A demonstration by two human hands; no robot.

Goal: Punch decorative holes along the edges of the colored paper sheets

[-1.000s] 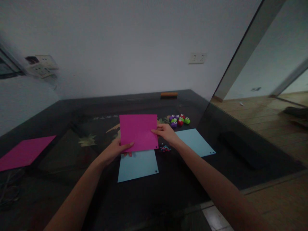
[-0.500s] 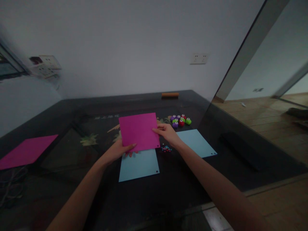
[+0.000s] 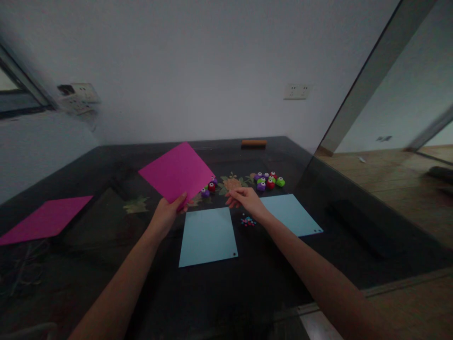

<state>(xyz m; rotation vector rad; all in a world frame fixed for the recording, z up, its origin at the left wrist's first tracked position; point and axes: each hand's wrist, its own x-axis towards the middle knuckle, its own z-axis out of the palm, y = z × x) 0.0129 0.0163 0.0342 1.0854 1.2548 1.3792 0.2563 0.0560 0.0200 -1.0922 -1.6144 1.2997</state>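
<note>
My left hand [image 3: 170, 215] grips a magenta sheet of paper [image 3: 179, 172] by its lower corner, thumb on top. The sheet is raised above the table and turned so a corner points up. My right hand [image 3: 242, 198] is apart from it, fingers loosely bent, with nothing visible in them. Below and between my hands, a light blue sheet [image 3: 208, 238] lies flat, with a small dark mark at its lower right corner. Another light blue sheet [image 3: 292, 215] lies beyond my right forearm, with small dark marks at its corner. Tiny coloured beads [image 3: 248, 221] lie beside my right wrist.
Several round toys with big eyes [image 3: 269, 181] cluster at the back right; a few more [image 3: 211, 185] show beside the raised sheet. Another magenta sheet [image 3: 53, 217] lies at the far left. A brown roll [image 3: 254, 142] is near the wall on the dark table [image 3: 269, 278].
My right hand has let go of the magenta sheet. My left hand has carried it up and left, turning it, which uncovers the blue sheet and some eyed toys behind.
</note>
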